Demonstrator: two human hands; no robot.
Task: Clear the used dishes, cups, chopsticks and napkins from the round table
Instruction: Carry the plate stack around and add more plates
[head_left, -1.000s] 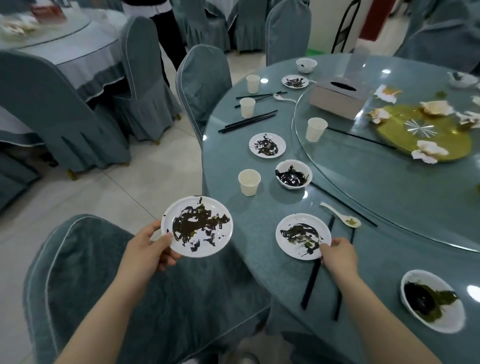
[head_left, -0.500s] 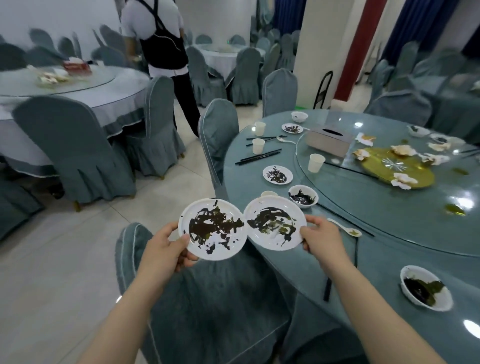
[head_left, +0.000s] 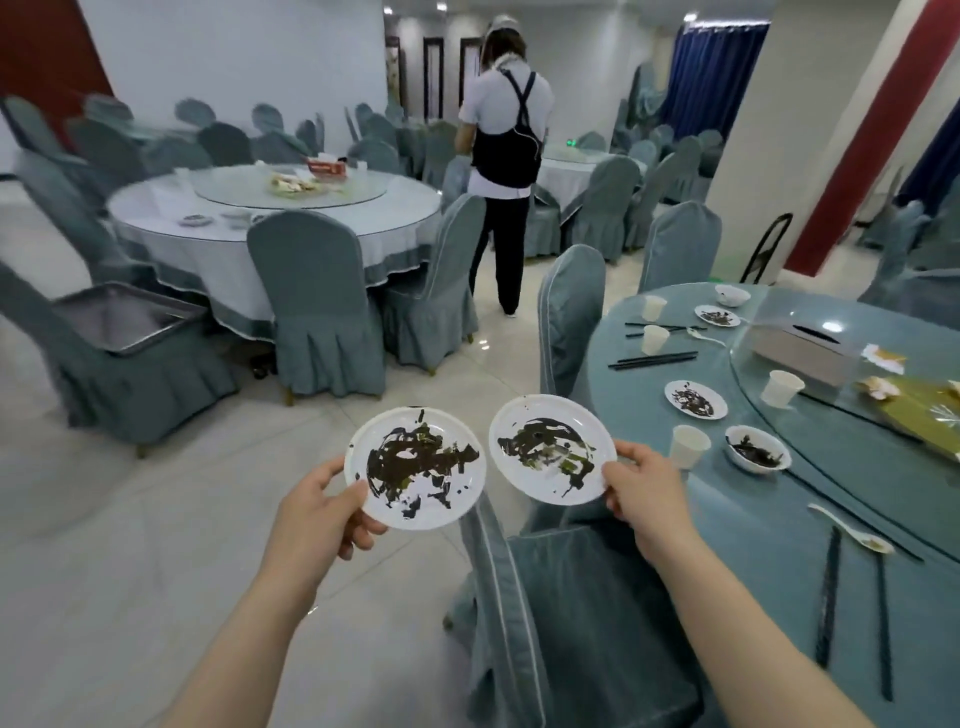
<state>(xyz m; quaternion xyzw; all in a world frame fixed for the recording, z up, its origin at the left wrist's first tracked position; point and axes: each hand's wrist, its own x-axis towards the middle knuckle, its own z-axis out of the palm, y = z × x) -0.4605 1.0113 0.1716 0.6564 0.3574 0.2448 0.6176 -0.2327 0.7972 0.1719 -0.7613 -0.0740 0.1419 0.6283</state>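
Head view, sole entry.

Step in hand: carry-off. Two soiled plates are lifted clear of the round table (head_left: 649, 499) and held over the floor and a covered chair (head_left: 561, 613).
- Left hand (head_left: 322, 514): grasping the left plate (head_left: 415, 467) at its near rim, thumb on top, fingers curled beneath. Dark smears cover the plate.
- Right hand (head_left: 641, 488): grasping the right plate (head_left: 550, 449) at its right rim, thumb over the edge. Plate tilted slightly, dark and green residue on it.
- The two plates are side by side, just apart, not stacked.

Next move, as judged: the plates want a place to be set down; a metal tray (head_left: 124, 317) resting on a chair at far left looks a likely drop point, though that is a guess. Stacking one plate on the other would free a hand. Keeping both level avoids sauce sliding off.

Left on the table: one smeared plate (head_left: 696, 399), a far plate (head_left: 717, 316), a bowl (head_left: 758, 449), a far bowl (head_left: 732, 295), four paper cups, nearest (head_left: 688, 447), chopsticks (head_left: 654, 359), a near pair (head_left: 828, 597), a spoon (head_left: 852, 530), a tissue box (head_left: 800, 348) and crumpled napkins on the glass turntable (head_left: 831, 415). Most of the job remains.

Room: banquet hall, pale tiled floor, grey-blue chair covers, a second round table (head_left: 270, 218) with white cloth, a person (head_left: 506, 171) in an apron standing back-turned beyond it.
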